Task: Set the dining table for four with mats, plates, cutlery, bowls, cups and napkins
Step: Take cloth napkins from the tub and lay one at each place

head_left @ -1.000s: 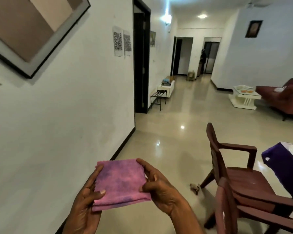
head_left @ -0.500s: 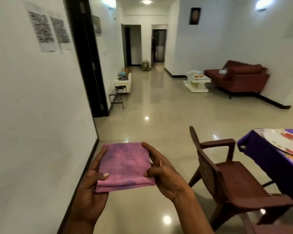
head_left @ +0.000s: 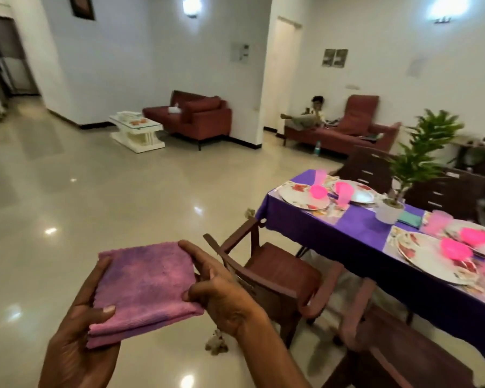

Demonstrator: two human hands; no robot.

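A folded purple-pink napkin (head_left: 146, 287) is held flat in front of me at the lower left. My left hand (head_left: 79, 340) grips its near left edge with the thumb on top. My right hand (head_left: 221, 292) pinches its right edge. To the right stands the dining table (head_left: 319, 228) under a purple cloth. Floral plates (head_left: 297, 196) with pink bowls (head_left: 318, 191) and pink cups (head_left: 342, 194) lie on it. A second floral plate (head_left: 429, 256) carries another pink bowl (head_left: 457, 249) near the right edge. A green napkin (head_left: 409, 219) lies by the plant pot.
Brown plastic chairs (head_left: 277, 278) stand between me and the table, another (head_left: 398, 351) at the lower right. A potted plant (head_left: 389, 211) sits mid-table. Red sofas (head_left: 196, 119), a white coffee table (head_left: 136, 131) and a seated person (head_left: 311, 116) are farther back. A small scrap (head_left: 216, 341) lies on the floor.
My view has swung right, from the hallway wall to the set dining table. Both hands keep the same hold on the folded napkin.
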